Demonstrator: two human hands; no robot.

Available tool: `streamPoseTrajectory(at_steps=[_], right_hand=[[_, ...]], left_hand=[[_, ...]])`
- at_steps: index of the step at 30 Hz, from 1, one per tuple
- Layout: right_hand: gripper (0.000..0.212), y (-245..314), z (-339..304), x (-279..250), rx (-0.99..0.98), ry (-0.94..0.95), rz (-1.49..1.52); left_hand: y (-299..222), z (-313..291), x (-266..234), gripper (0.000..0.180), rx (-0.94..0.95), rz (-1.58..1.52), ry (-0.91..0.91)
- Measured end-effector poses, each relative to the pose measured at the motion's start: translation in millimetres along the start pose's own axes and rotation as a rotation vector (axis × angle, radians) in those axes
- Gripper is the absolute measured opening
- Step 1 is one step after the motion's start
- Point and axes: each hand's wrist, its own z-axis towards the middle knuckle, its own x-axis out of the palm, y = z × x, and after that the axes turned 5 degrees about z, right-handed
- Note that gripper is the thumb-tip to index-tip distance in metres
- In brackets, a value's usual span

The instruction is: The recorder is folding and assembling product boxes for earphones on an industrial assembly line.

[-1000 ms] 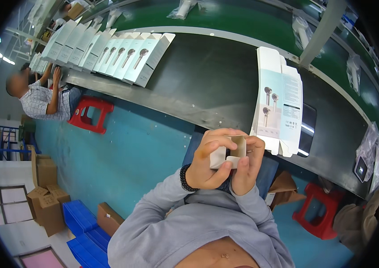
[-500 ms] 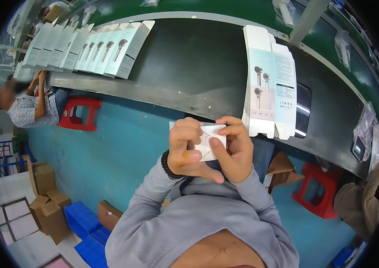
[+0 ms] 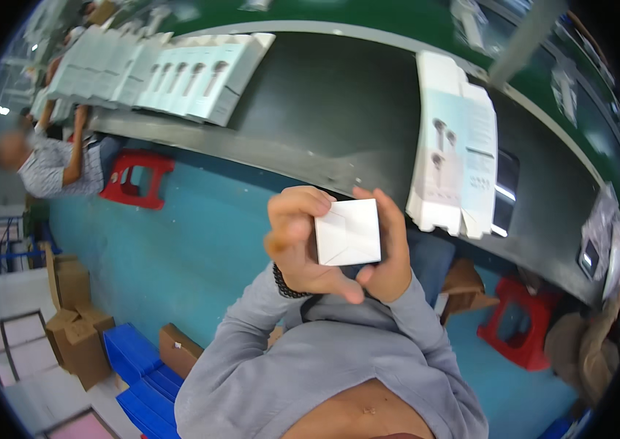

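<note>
Your box [image 3: 349, 233] sits between your two hands, in front of your body, just on the near side of the table edge. Its square white end faces up toward your head, slightly turned, with folded seams slanting over the left part. The body drops away behind that face, hidden, so the long axis cannot be read.

Left hand [image 3: 297, 245]: fingers curled, index tip on the far left corner, thumb stretched rightward below the near edge. Right hand [image 3: 395, 252]: fingers up along the right side, thumb bent by the near right corner. You grip the box between both hands; fingers underneath cannot be seen.

Around you, left to right: brown cartons [image 3: 80, 351] and blue bins [image 3: 131, 347] on the floor; a co-worker [image 3: 61, 167] seated at the far left; a row of cartons [image 3: 211, 84], upright and leaning, on the table [image 3: 324, 102]. Right of your hands, a flat carton stack [image 3: 452, 154] takes up the near table edge, partly covering a black slab [image 3: 509, 164]. Farther right, bagged parts [image 3: 600, 223].
</note>
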Motion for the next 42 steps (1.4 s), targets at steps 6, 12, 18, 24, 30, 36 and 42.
streamPoseTrajectory(at_steps=[6, 12, 18, 24, 30, 36, 42], right_hand=[[0.071, 19.3, 13.7, 10.2, -0.119, 0.206, -0.462], [0.060, 57.8, 35.5, -7.6, -0.301, 0.250, -0.514], [0.052, 80.5, 24.0, -52.9, -0.205, -0.101, -0.617], [0.040, 84.1, 16.1, -69.8, -0.106, -0.186, -1.001], [0.039, 85.9, 13.2, -70.7, -0.026, -0.120, -1.105], [0.056, 86.5, 22.9, -62.8, -0.034, 0.101, -1.541], [0.050, 89.9, 2.6, -71.1, 0.054, 0.224, -1.569]], left_hand=[[-27.5, 65.9, -80.3, 0.072, -0.280, 0.360, 1.014], [-27.9, 110.6, -198.2, 0.069, -0.375, 0.399, 0.352], [138.0, 141.7, -321.9, 0.070, -0.226, 0.456, -0.274], [280.4, 135.3, -385.6, 0.083, -0.181, 0.718, -0.620], [311.4, 127.5, -411.2, 0.096, -0.389, 1.086, -0.654], [300.0, 118.0, -394.2, 0.095, -0.536, 0.992, -0.768], [242.6, 89.0, -294.3, 0.087, -0.444, 0.879, -0.455]])
